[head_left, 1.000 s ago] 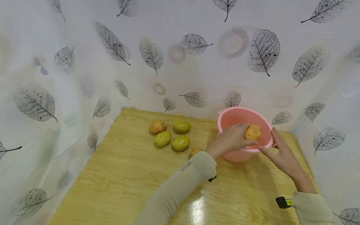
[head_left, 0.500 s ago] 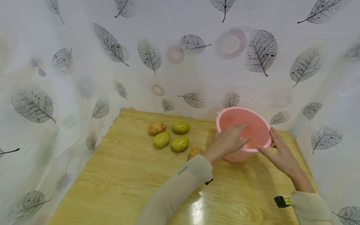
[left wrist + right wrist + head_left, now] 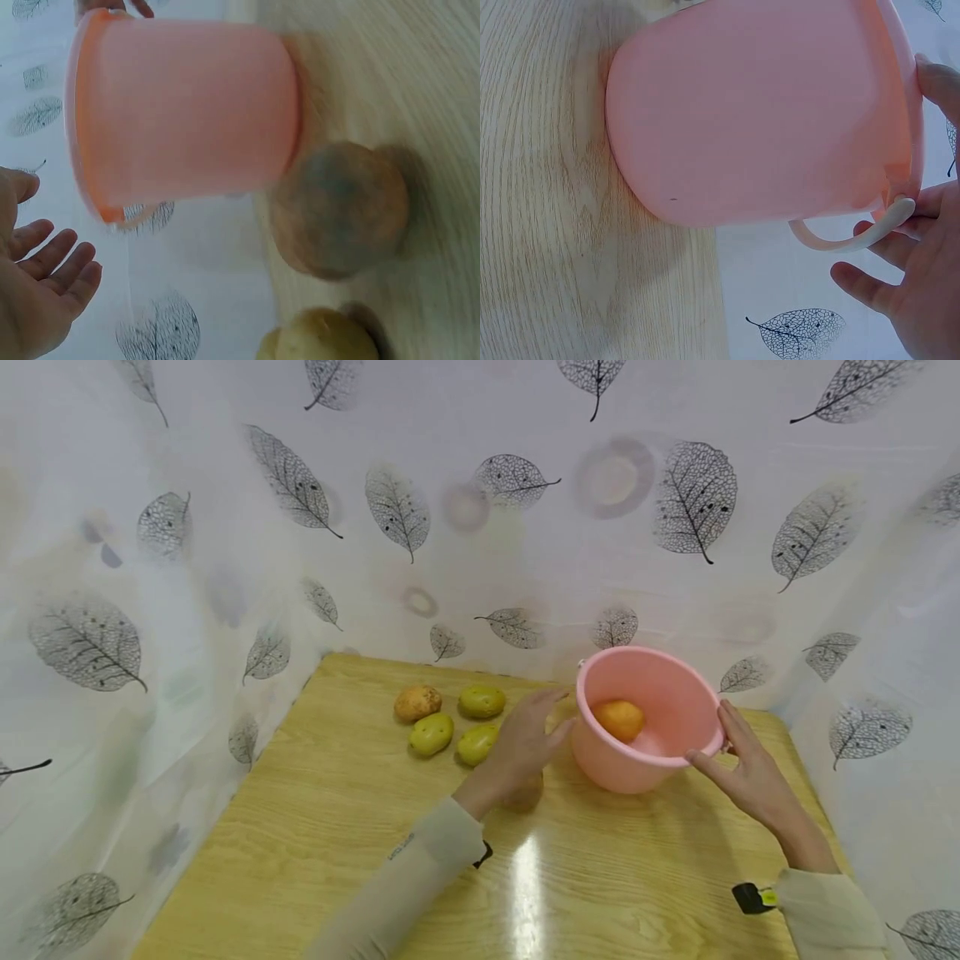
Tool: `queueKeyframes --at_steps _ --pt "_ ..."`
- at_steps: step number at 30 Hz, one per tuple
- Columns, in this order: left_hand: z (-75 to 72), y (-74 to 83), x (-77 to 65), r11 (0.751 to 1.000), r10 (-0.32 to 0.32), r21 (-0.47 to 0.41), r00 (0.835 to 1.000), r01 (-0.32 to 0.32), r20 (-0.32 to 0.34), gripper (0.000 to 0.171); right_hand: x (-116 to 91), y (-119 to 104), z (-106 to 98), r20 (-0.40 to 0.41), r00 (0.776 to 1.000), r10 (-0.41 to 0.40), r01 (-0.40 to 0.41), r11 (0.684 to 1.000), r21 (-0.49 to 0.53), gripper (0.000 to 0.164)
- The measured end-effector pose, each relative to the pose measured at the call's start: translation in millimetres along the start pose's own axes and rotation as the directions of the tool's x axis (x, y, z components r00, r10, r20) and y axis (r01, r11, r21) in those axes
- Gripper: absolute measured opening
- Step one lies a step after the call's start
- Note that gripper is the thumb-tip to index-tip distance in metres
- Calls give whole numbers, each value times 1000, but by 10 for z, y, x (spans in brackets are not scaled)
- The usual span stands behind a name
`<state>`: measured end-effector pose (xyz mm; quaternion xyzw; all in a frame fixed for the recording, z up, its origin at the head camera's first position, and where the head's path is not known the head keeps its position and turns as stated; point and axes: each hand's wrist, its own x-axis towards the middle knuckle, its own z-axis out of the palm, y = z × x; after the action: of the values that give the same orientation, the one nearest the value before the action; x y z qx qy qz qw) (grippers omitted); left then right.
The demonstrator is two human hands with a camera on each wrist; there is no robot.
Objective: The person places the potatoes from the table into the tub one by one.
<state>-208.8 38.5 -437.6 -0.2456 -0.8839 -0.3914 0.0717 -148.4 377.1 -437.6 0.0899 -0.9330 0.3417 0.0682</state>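
My left hand (image 3: 525, 735) hovers over the table left of the pink bucket (image 3: 622, 770), fingers spread and holding nothing. In the left wrist view its palm and loosely bent fingers (image 3: 71, 277) are apart from the bucket. A brown potato (image 3: 527, 795) lies below this hand, partly hidden by it. Inside the bucket rests one potato (image 3: 618, 720). My right hand (image 3: 753, 772) holds the bucket's rim at the right, thumb on the rim and fingers beside the pale handle (image 3: 855, 238).
Further left on the wooden table (image 3: 300, 827) lie a brown potato (image 3: 417, 702) and three yellow-green potatoes, one of them the back potato (image 3: 482, 701). A leaf-patterned sheet (image 3: 450, 568) rises behind the table and along both sides.
My left hand has let the potato go into the bucket, then moved left out of it and over the brown potato. The right hand has stayed at the rim.
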Motion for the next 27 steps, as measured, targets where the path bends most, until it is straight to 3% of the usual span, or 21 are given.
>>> queueKeyframes --at_steps 11,19,27 --pt "-372 -508 -323 994 -105 22 994 105 6 53 0 15 -4 4 1000 -24 24 1000 14 88" --pt "-721 -800 -483 980 -195 28 978 197 -70 52 -2 -1 -11 11 1000 -26 26 1000 9 88" --pt "-990 -1024 -598 959 -281 11 956 283 -88 55 3 24 -7 4 1000 -24 24 1000 10 89"
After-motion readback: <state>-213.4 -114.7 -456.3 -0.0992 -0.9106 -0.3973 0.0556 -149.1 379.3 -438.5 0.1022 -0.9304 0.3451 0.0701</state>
